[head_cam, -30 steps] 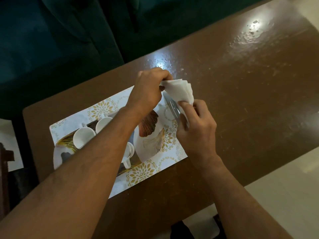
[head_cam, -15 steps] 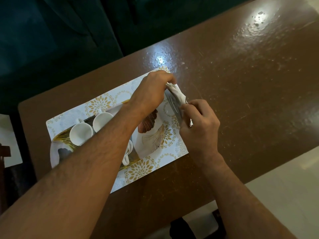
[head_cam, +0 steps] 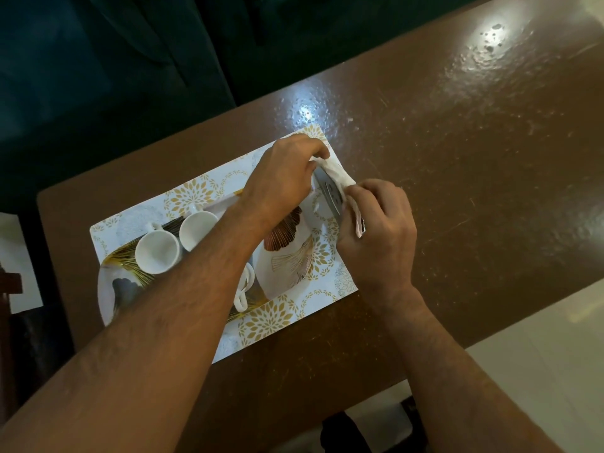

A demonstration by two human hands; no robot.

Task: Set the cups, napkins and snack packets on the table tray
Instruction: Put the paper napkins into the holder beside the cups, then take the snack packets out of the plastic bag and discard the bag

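A white tray with gold flower print (head_cam: 268, 322) lies on the brown table. On it stand two white cups (head_cam: 157, 253) (head_cam: 197, 230), and a third cup's handle (head_cam: 243, 289) shows under my left forearm. A white leaf-patterned plate (head_cam: 287, 256) sits at the tray's right half. Both hands hold a stack of white napkins (head_cam: 336, 173) low over the tray's right end, in a metal napkin holder (head_cam: 330, 194). My left hand (head_cam: 284, 171) pinches the napkins' far end, my right hand (head_cam: 379, 230) the near end.
The brown table (head_cam: 457, 158) stretches to the right of the tray. Dark green seating (head_cam: 114, 60) stands behind the table. Pale floor (head_cam: 539, 354) shows at the lower right. A white sheet (head_cam: 13, 256) lies at the left edge.
Both hands lowered the napkins from above the tray down to its right end. The stack, fanned open before, is now pressed narrow between the hands.
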